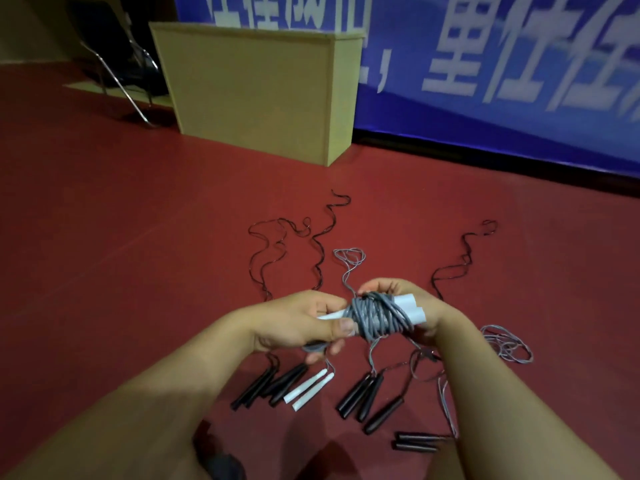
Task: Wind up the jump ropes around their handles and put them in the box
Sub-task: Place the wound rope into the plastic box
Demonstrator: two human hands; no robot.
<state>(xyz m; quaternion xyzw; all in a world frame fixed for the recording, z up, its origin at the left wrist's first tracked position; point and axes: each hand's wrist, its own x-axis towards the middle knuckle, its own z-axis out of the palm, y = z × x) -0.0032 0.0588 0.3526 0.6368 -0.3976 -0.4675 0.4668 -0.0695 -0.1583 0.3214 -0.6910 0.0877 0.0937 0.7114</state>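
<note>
Head view, looking down over both forearms at a red floor [121, 209]. Left hand [298, 323] grips one end of a pair of white handles [408, 308], thumb pressed along the near side and fingers curled beneath. Right hand [412, 306] cups the opposite end of the same pair, fingers curled behind the bundle, with the two white tips projecting past the palm. Grey rope [379, 317] is coiled many times round the middle of the handles; a loose tail rises from the coil and ends in a small tangle [349, 256] lying on the floor beyond the hands. Below the hands, further jump ropes lie unwound: black handles [270, 384] at left, a second white pair [308, 389] just beside them, more black handles [367, 396] at centre, and another black pair [415, 441] lower right. Thin dark cords [287, 251] snake away from these across the floor; a loose grey coil [509, 344] lies at right. A tan box [256, 95] stands well apart in the background, against a blue banner [502, 64], with a metal-legged chair [114, 64] to its left.
</note>
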